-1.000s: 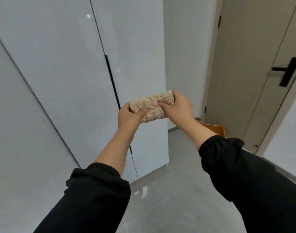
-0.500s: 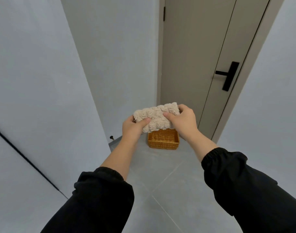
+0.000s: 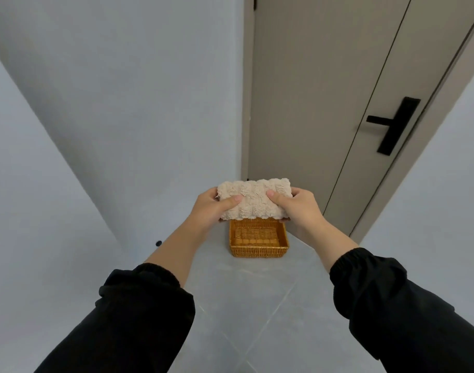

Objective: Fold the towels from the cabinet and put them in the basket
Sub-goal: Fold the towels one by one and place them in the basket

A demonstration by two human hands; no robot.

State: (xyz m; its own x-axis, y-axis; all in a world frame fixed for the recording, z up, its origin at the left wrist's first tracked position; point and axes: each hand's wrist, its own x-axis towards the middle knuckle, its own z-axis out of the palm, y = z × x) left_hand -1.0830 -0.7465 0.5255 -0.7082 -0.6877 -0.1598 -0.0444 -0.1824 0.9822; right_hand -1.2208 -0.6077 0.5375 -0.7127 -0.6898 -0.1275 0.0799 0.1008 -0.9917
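Surroundings: grey tiled floor [image 3: 257, 305], pale wall [image 3: 122, 90] on the left, beige door [image 3: 324, 103] with a black handle [image 3: 392, 125] on the right. Small dark item [image 3: 158, 243] at the wall base, too small to identify. Wicker basket [image 3: 258, 251] sits on the floor in the corner by the door. Nothing visible inside it, and nothing between it and the hands.

Folded beige towel [image 3: 253, 200] is held in the air, above and in front of the basket, covering its far rim. Left hand [image 3: 209, 208] grips the towel's left end and right hand [image 3: 300, 208] grips the right end. Both thumbs lie on top; fingers [image 3: 284, 218] are curled underneath and mostly hidden. Black sleeves [image 3: 138, 319] on both arms.

Versus 0.5 s ago: same two-handed grip, towel now closer to level, and more of the basket interior shows below it. The cabinet doors seen 1 s ago are out of view.
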